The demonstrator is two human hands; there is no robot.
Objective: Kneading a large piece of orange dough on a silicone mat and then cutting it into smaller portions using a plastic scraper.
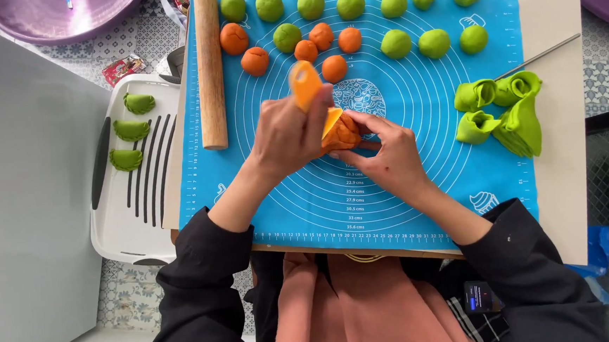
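Observation:
My left hand grips an orange plastic cutter whose blade presses into a lump of orange dough at the middle of the blue baking mat. My right hand steadies that lump from the right, fingertips touching it. Several orange dough balls lie just beyond the hands. Several green dough balls sit in rows along the mat's far edge.
A wooden rolling pin lies along the mat's left side. A white tray at the left holds three green shaped dumplings. Folded green dough strips rest at the right beside a thin metal rod. A purple bowl stands at the far left.

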